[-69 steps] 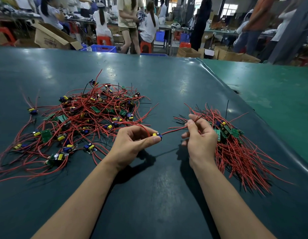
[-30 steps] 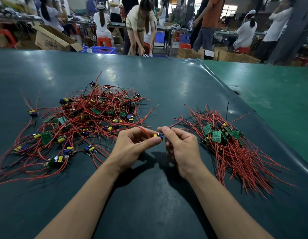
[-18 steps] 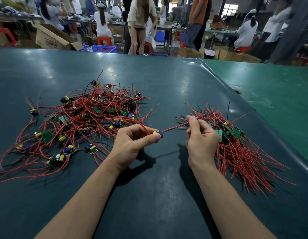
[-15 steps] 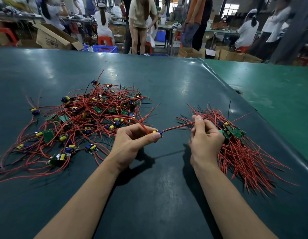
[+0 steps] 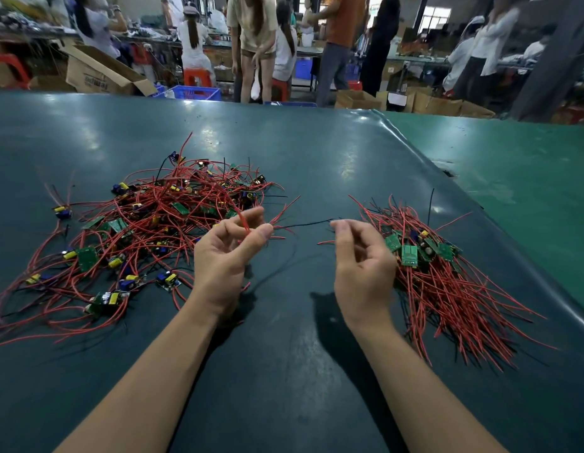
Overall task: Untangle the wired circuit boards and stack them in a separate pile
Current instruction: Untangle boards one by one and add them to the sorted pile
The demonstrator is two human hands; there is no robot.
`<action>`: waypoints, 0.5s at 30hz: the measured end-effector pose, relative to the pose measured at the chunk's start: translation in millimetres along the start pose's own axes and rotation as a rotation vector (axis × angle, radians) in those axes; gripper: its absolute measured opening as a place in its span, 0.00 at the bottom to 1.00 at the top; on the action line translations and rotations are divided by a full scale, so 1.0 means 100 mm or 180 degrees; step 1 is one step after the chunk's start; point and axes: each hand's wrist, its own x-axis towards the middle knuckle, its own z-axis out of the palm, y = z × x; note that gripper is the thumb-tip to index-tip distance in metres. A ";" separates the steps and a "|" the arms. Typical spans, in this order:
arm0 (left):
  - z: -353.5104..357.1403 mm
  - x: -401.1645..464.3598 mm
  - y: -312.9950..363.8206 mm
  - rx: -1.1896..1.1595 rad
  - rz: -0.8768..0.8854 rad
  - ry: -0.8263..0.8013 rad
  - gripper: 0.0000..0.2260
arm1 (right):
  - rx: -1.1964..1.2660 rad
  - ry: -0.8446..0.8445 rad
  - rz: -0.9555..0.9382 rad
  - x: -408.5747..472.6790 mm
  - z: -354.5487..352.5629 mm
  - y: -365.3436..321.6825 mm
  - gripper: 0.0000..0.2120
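Dark teal matting covers a wide worktable (image 5: 284,371), seen from a head-worn camera looking forward and down. Two bare forearms reach up from the bottom edge, palms turned partly upward, hands raised just above the mat.

The left hand (image 5: 226,253) has its fingers curled, thumb and forefinger pinching a red wire (image 5: 243,220) that trails back into the tangled heap. A thin black wire (image 5: 303,223) runs rightward from the left fingertips to the right hand (image 5: 362,259), whose curled fingers pinch its far end between thumb and forefinger. The black wire hangs in the air between the two hands, nearly level.

Left of the hands, touching the left fingers, lies the tangled heap of boards (image 5: 153,230): small green circuit boards with yellow and blue parts, knotted in loops of red wire that spread widely over the mat. Just right of the right hand sits the sorted pile (image 5: 427,266), green boards stacked together at its upper end, their red wires fanning toward the near right. The right hand hides the pile's left edge.

Beyond a seam, a lighter green surface (image 5: 512,178) extends right. Farther back, a workshop floor holds several blurred standing and seated people, an open cardboard box (image 5: 97,73), a blue crate (image 5: 194,92) and red stools (image 5: 195,76).
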 end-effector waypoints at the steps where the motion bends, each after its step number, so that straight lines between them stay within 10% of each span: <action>1: 0.01 0.00 0.02 -0.0187 -0.0049 -0.0001 0.11 | -0.0036 -0.0096 -0.0062 -0.02 0.01 0.00 0.07; 8: 0.03 -0.03 0.17 -0.0714 -0.0824 -0.0251 0.32 | 0.0392 -0.0462 0.0984 0.06 -0.03 0.09 0.11; 15: 0.10 -0.05 0.11 -0.0211 -0.1146 -0.0251 0.17 | 0.0952 -0.1838 0.1794 0.01 -0.04 -0.05 0.22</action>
